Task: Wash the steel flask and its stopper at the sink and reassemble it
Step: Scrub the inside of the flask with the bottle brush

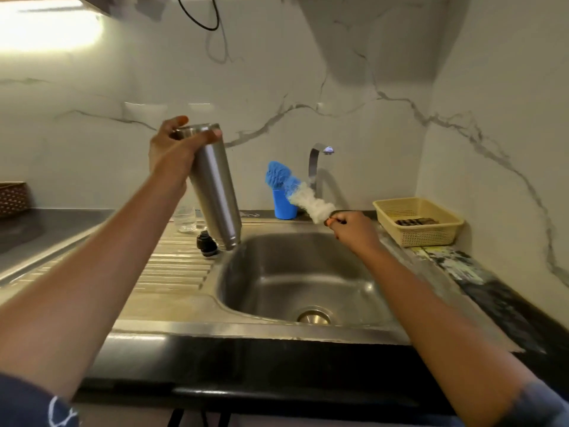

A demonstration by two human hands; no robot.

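My left hand [172,146] grips the upper end of the steel flask [215,189], which is tilted with its lower end at the left rim of the sink [277,272]. The black stopper [207,243] lies on the ribbed drainboard [172,266] beside the flask's lower end. My right hand [351,229] holds the handle of a bottle brush [304,195] with blue and white bristles. The brush points up and left over the sink's back edge, blurred by motion. The tap [317,161] stands behind it.
A blue cup [284,204] with a blue scrubber [277,174] stands behind the sink. A clear glass [186,218] sits on the drainboard behind the flask. A yellow basket [418,220] is at the right, a brown basket [12,198] at the far left.
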